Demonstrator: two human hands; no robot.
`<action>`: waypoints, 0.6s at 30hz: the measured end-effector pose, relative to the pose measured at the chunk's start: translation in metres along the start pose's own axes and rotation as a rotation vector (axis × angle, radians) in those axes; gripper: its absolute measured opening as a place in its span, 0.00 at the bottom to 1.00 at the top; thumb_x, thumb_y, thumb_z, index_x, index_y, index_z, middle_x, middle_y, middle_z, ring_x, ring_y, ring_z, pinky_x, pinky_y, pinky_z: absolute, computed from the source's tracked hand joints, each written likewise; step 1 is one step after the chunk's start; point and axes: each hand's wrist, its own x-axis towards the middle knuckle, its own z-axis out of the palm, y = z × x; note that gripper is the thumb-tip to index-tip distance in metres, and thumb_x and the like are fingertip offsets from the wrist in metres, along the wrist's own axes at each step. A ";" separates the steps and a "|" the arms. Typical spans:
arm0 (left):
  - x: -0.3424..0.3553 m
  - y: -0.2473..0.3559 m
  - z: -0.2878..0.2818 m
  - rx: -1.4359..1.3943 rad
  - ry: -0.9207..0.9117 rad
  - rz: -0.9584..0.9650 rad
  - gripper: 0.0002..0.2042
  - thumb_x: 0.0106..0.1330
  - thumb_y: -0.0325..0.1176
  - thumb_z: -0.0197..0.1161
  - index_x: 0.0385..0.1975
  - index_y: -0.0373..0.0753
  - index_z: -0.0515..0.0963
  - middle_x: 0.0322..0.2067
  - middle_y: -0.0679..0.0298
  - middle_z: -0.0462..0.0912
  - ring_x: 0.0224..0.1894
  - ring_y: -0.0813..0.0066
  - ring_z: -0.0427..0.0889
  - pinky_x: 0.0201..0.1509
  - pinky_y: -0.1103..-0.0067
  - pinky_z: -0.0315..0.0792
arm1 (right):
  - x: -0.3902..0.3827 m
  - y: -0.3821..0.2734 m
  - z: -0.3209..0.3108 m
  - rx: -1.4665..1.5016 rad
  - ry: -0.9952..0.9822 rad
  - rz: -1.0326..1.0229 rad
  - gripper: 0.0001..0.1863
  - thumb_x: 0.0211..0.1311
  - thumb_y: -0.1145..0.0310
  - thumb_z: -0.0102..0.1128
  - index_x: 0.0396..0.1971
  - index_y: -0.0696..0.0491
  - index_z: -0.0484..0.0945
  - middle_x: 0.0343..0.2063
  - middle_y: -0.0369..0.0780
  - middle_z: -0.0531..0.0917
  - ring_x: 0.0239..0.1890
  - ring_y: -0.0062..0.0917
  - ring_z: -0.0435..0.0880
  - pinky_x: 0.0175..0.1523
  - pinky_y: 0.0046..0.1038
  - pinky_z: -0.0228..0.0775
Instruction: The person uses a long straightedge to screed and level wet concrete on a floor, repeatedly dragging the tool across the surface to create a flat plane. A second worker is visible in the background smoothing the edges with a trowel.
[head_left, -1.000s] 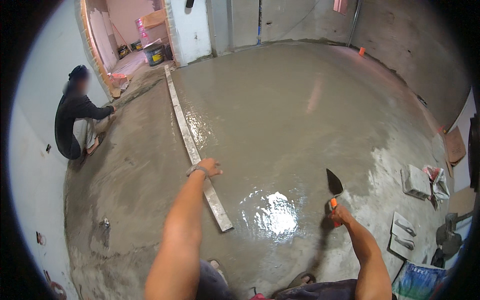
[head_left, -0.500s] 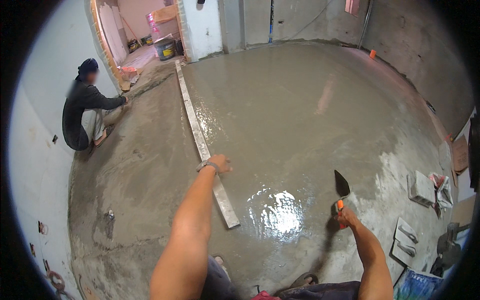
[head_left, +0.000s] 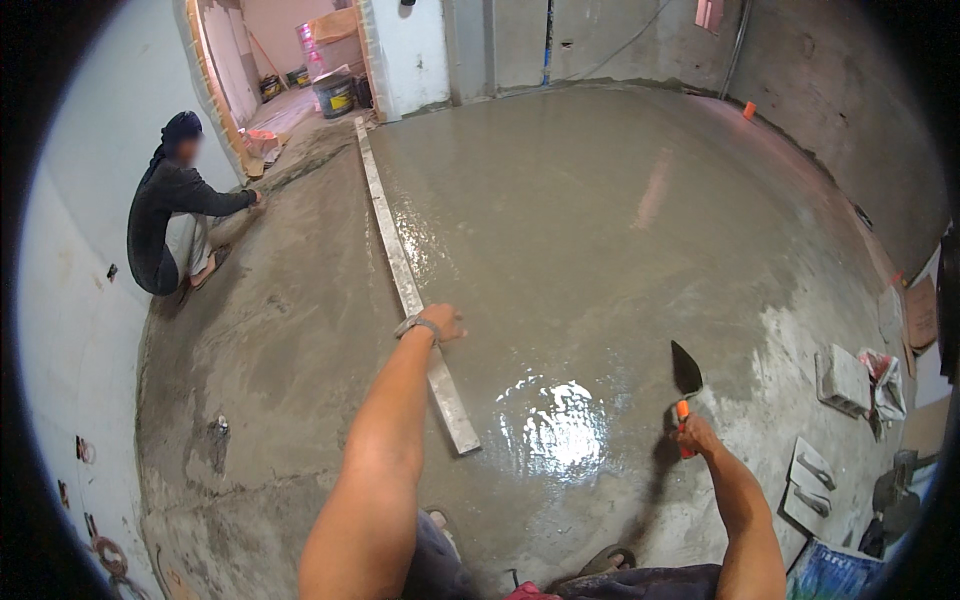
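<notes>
My left hand reaches out over a long pale straightedge, its fingers loosely apart and holding nothing. Whether it touches the bar or the floor below, I cannot tell. The straightedge lies across the floor, running from the doorway toward me. Wet grey mortar spreads on its right side, glossy where light reflects. My right hand is closed round the orange handle of a pointed trowel. The trowel's dark blade points away from me, above the floor near a paler, drier-looking patch.
A person in dark clothes squats by the left wall. Buckets stand in the far doorway. On the right lie two flat plastering floats, a grey block and a blue-stained sheet. An orange pipe stub sits by the far wall.
</notes>
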 end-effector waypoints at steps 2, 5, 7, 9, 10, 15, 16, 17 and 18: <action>-0.002 0.000 -0.001 -0.007 -0.007 -0.005 0.25 0.54 0.46 0.65 0.52 0.43 0.75 0.45 0.53 0.81 0.51 0.57 0.78 0.57 0.69 0.69 | 0.000 -0.004 -0.001 -0.010 -0.018 -0.028 0.27 0.44 0.57 0.68 0.37 0.63 0.74 0.30 0.56 0.81 0.38 0.48 0.81 0.42 0.41 0.73; -0.003 -0.001 0.000 0.003 -0.003 -0.006 0.26 0.54 0.46 0.65 0.52 0.42 0.75 0.45 0.53 0.81 0.50 0.56 0.78 0.57 0.69 0.69 | -0.002 -0.009 -0.007 -0.038 -0.042 -0.087 0.26 0.43 0.57 0.67 0.36 0.64 0.74 0.30 0.55 0.81 0.38 0.47 0.81 0.41 0.40 0.73; 0.000 0.005 -0.001 0.004 0.008 0.015 0.26 0.54 0.46 0.65 0.52 0.42 0.75 0.44 0.53 0.81 0.50 0.57 0.79 0.57 0.69 0.69 | -0.001 0.004 -0.004 -0.006 0.008 -0.053 0.26 0.43 0.57 0.67 0.35 0.64 0.74 0.30 0.55 0.81 0.38 0.47 0.81 0.40 0.40 0.73; -0.001 0.000 -0.001 0.007 0.013 0.008 0.26 0.54 0.46 0.66 0.52 0.42 0.75 0.44 0.54 0.82 0.49 0.57 0.79 0.57 0.69 0.69 | -0.002 -0.006 -0.006 0.036 -0.022 -0.030 0.26 0.44 0.57 0.67 0.34 0.65 0.74 0.30 0.55 0.81 0.37 0.47 0.81 0.40 0.40 0.73; -0.001 -0.004 0.000 0.003 0.014 0.003 0.26 0.54 0.46 0.66 0.52 0.42 0.75 0.44 0.54 0.82 0.49 0.58 0.79 0.57 0.69 0.69 | -0.004 -0.011 -0.007 0.057 -0.038 -0.018 0.26 0.44 0.57 0.66 0.34 0.65 0.74 0.30 0.55 0.81 0.37 0.47 0.81 0.40 0.40 0.73; -0.005 0.002 -0.005 -0.071 -0.032 -0.041 0.25 0.53 0.47 0.66 0.51 0.47 0.77 0.51 0.54 0.77 0.55 0.53 0.74 0.61 0.66 0.66 | -0.006 -0.015 -0.010 -0.050 -0.027 -0.036 0.17 0.46 0.62 0.66 0.31 0.60 0.75 0.30 0.51 0.82 0.36 0.44 0.82 0.40 0.40 0.73; -0.003 0.002 -0.004 -0.070 -0.029 -0.037 0.25 0.53 0.47 0.66 0.51 0.47 0.77 0.51 0.54 0.77 0.55 0.53 0.74 0.61 0.66 0.66 | -0.005 -0.012 -0.008 -0.064 -0.018 -0.050 0.17 0.47 0.62 0.65 0.31 0.59 0.75 0.30 0.52 0.82 0.36 0.44 0.82 0.39 0.40 0.73; -0.004 0.003 -0.005 -0.069 -0.029 -0.034 0.25 0.53 0.47 0.66 0.51 0.47 0.77 0.51 0.54 0.77 0.55 0.53 0.74 0.61 0.66 0.66 | -0.004 -0.010 -0.008 -0.047 -0.027 -0.042 0.17 0.47 0.62 0.66 0.31 0.60 0.75 0.30 0.52 0.81 0.36 0.44 0.82 0.39 0.40 0.73; -0.005 0.005 -0.006 -0.072 -0.035 -0.041 0.25 0.53 0.47 0.65 0.51 0.46 0.76 0.51 0.54 0.77 0.55 0.53 0.74 0.61 0.66 0.66 | -0.003 -0.008 -0.007 -0.031 -0.036 -0.034 0.17 0.47 0.62 0.66 0.31 0.60 0.75 0.30 0.52 0.81 0.36 0.44 0.82 0.39 0.40 0.73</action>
